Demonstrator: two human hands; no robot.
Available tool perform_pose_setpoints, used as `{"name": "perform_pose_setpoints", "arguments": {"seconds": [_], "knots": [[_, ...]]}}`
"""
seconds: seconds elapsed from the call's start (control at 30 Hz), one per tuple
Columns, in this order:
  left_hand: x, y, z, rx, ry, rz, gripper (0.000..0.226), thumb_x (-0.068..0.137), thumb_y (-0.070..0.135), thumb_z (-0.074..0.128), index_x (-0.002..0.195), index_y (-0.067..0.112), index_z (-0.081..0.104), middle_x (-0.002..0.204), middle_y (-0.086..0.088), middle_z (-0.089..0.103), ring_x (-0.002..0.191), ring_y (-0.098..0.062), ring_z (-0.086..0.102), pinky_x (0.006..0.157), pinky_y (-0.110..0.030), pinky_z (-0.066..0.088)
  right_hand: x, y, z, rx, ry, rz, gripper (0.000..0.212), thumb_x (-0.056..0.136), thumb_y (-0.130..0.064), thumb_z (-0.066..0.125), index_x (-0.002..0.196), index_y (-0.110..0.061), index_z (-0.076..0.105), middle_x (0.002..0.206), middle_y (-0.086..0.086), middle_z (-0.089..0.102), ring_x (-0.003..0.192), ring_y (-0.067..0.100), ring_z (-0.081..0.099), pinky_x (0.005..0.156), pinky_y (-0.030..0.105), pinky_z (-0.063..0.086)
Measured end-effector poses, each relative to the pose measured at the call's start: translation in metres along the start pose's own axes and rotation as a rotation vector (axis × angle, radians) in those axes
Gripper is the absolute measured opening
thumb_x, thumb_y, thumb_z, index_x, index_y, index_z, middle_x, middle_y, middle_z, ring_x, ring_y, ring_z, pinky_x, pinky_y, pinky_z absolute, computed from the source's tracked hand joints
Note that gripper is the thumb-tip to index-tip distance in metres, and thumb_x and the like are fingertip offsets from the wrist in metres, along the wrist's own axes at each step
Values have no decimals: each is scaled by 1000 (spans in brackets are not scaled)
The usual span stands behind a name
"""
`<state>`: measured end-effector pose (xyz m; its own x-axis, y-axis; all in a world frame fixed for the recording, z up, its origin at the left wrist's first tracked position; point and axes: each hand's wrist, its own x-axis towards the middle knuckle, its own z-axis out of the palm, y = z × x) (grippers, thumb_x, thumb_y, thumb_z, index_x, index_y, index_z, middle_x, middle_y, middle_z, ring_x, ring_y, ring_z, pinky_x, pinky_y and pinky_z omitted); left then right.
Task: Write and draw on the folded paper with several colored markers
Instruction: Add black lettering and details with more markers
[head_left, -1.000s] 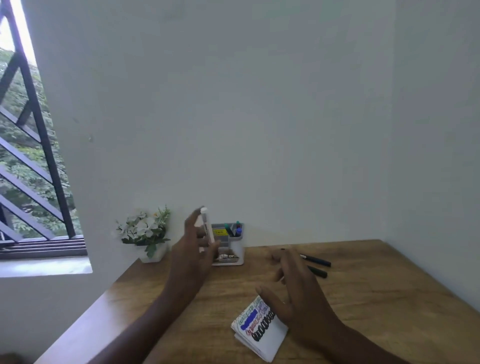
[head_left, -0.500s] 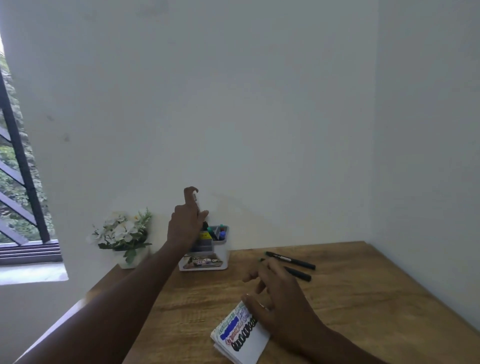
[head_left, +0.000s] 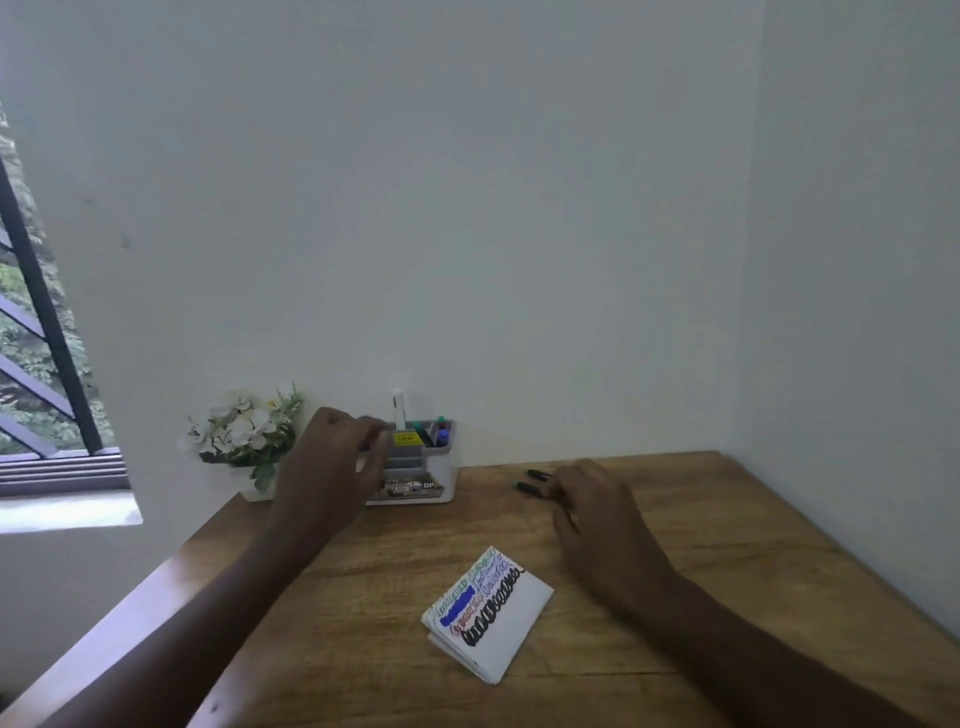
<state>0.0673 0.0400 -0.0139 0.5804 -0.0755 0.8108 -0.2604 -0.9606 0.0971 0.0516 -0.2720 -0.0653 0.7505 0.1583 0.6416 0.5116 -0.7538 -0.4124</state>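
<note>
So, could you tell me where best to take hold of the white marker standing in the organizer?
Probably pinch the white marker by its upper barrel, coming from above: it stands upright, its top clear of the organizer rim, its lower part hidden inside.

Your left hand (head_left: 332, 467) is blurring at the fingers (head_left: 371, 434) and covering the left part of the organizer (head_left: 434, 470), so you cannot tell whether they are touching the white marker (head_left: 398, 410). Your right hand (head_left: 597, 512) is hiding most of the two black pens (head_left: 532, 480). The folded paper's (head_left: 514, 623) writing is too small to read.
</note>
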Motion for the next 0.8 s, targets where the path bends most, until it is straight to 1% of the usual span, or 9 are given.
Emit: {"name": "perform_pose_setpoints", "arguments": {"seconds": [0.13, 0.2, 0.27, 0.37, 0.47, 0.53, 0.67, 0.73, 0.8], "knots": [[-43, 23, -22, -98, -160, 108, 13, 96, 42, 65, 106, 37, 72, 90, 12, 61, 73, 0, 55, 54, -28, 50, -2, 11, 8, -255, -180, 44, 30, 98, -26, 53, 127, -19, 61, 128, 4, 53, 118, 25, 52, 102, 37, 47], [-56, 43, -32, -144, -221, 203, 10, 96, 41, 66, 105, 39, 71, 88, 19, 61, 74, 3, 55, 56, -24, 46, -2, 14, 11, -366, -267, 36, 34, 101, -29, 41, 126, -17, 61, 130, 7, 56, 121, 30, 51, 106, 41, 42], [-69, 60, -34, -186, -214, 224, 13, 96, 44, 61, 104, 39, 70, 88, 20, 62, 75, 2, 55, 54, -25, 48, 0, 15, 10, -362, -275, 45, 31, 101, -28, 40, 117, -18, 64, 122, 8, 60, 117, 31, 54, 102, 41, 43], [-85, 81, -30, -260, -204, 202, 22, 94, 53, 53, 104, 42, 69, 85, 23, 63, 76, 2, 55, 51, -31, 52, 2, 19, 7, -282, -247, 114, 20, 98, -27, 57, 116, -21, 63, 118, 6, 62, 116, 28, 56, 95, 38, 48], [-90, 89, -31, -393, -255, 253, 20, 94, 54, 57, 106, 44, 69, 88, 25, 60, 79, 3, 56, 52, -25, 49, 4, 19, 7, -303, -294, 149, 26, 100, -27, 57, 124, -23, 64, 126, 4, 64, 120, 24, 56, 93, 37, 50], [-92, 88, -31, -421, -303, 290, 23, 94, 57, 55, 111, 47, 67, 92, 25, 61, 80, 2, 59, 52, -20, 49, 6, 13, 4, -277, -261, 137, 25, 102, -27, 54, 122, -23, 69, 121, 4, 66, 110, 21, 61, 85, 34, 50], [-90, 82, -25, -369, -155, 223, 22, 96, 51, 54, 112, 43, 68, 97, 22, 64, 92, 1, 56, 60, -19, 45, 4, -16, -5, 223, -12, 202, 12, 101, -28, 64, 108, -22, 73, 93, -4, 75, 84, 15, 69, 72, 34, 54], [-83, 75, -22, -365, -53, 99, 27, 101, 48, 47, 118, 40, 66, 107, 17, 66, 105, -6, 52, 71, -28, 47, -3, -34, -6, 486, -42, 254, 12, 96, -27, 73, 104, -19, 71, 87, -1, 77, 78, 13, 73, 68, 36, 59], [-79, 68, -20, -371, -56, 30, 35, 105, 47, 39, 128, 36, 63, 120, 16, 66, 116, -10, 48, 81, -33, 46, -11, -47, -5, 633, -108, 268, 18, 89, -20, 80, 105, -15, 72, 92, 2, 80, 86, 13, 76, 73, 31, 61]]}}
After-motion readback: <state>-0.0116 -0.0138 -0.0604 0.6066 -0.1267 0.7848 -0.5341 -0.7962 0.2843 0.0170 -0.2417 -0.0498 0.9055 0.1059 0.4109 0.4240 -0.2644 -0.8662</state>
